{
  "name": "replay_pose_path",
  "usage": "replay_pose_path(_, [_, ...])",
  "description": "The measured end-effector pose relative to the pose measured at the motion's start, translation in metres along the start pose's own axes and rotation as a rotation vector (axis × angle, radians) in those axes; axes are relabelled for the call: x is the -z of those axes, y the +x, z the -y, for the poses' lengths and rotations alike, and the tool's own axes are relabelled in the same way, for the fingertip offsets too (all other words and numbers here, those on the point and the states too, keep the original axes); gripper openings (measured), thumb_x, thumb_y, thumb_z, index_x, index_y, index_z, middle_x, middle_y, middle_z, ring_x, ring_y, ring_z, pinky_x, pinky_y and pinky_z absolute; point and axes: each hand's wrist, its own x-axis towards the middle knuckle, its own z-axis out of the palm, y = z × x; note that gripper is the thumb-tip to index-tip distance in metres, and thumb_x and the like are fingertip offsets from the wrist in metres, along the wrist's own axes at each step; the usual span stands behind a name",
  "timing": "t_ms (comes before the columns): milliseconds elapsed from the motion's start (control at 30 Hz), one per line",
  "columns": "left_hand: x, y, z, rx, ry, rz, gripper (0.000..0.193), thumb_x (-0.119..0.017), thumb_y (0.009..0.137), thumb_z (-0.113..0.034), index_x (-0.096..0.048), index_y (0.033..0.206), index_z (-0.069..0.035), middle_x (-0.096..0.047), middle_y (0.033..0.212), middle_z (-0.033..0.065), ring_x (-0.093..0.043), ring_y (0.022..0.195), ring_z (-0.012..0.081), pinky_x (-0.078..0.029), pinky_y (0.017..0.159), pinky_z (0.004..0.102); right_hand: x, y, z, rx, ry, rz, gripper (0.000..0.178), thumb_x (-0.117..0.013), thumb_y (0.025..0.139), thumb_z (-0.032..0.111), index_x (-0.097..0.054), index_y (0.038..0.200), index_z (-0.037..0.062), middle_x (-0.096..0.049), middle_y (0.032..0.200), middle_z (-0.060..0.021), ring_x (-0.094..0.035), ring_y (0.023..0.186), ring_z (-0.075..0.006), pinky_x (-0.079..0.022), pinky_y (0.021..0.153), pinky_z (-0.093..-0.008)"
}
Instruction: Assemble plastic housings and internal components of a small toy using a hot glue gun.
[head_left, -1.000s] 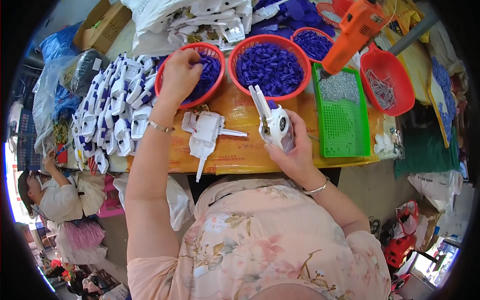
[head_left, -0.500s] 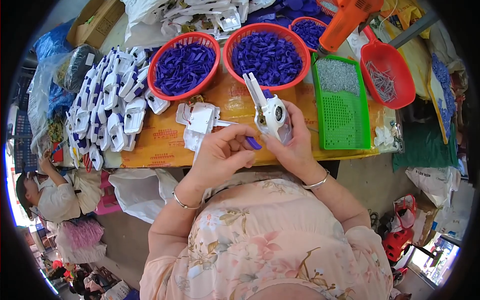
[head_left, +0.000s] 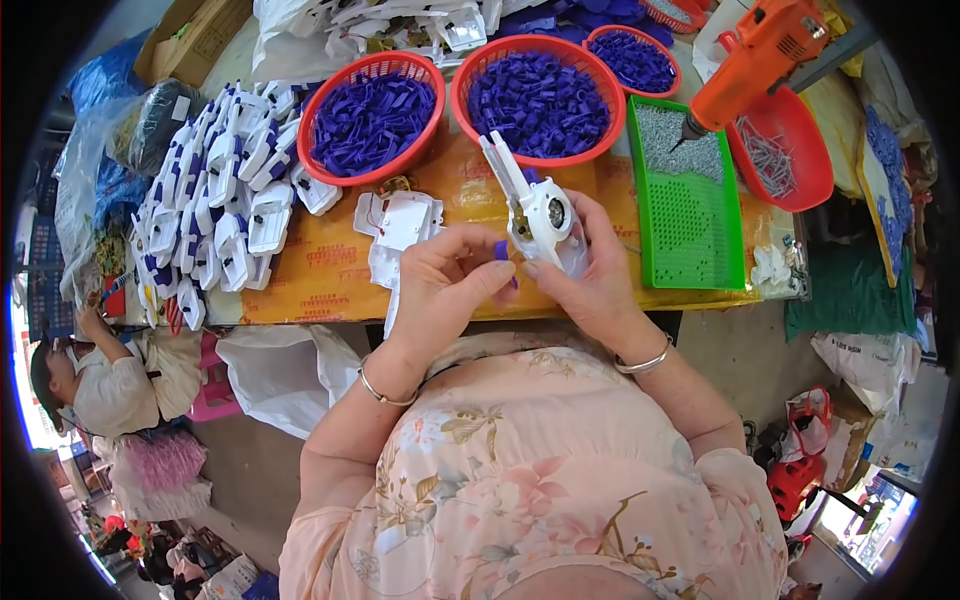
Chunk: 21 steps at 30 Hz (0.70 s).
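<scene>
My right hand grips a white plastic housing with a round dark part on its face and two long prongs pointing up and away. Between the thumb and fingers of my left hand is a small purple plastic piece, held close beside the housing's lower left edge. Whether the purple piece touches the housing I cannot tell. Beyond my left hand, an open white housing part lies on the table, its lower end partly covered by that hand.
Two red baskets, a left one and a right one, hold purple pieces. A green tray holds small metal screws. An orange power driver hangs above it, near a red scoop. White housings are piled at left. Another person sits at far left.
My left hand has turned, and the purple piece now stands more upright near the housing. The housing has shifted slightly. The orange driver has swung to the right and lower over the tray.
</scene>
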Motion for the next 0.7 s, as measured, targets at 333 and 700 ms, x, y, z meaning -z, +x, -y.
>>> replay_pose_path(333, [-0.004,0.001,0.006,0.077,-0.107,-0.13,0.012,-0.062,0.085,-0.002,-0.062,0.096,0.004,-0.066,0.083,0.0094,-0.064,0.069,0.013,-0.054,0.059,0.0238,0.0,-0.001,0.006,0.052,-0.185,0.04,0.067,-0.069,0.072,0.007,-0.038,0.13,-0.0007,-0.052,0.117,-0.0145,-0.053,0.109,-0.0233,-0.043,0.093,-0.0338])
replay_pose_path(700, [-0.004,0.005,0.012,-0.004,0.063,-0.207,0.01,-0.065,0.085,-0.006,-0.062,0.091,0.002,-0.066,0.076,0.007,-0.063,0.06,0.0104,-0.053,0.053,0.0225,-0.002,-0.001,0.005,0.035,-0.224,0.056,0.07,-0.069,0.07,0.008,-0.036,0.131,-0.0001,-0.053,0.117,-0.0169,-0.054,0.11,-0.0262,-0.043,0.094,-0.0353])
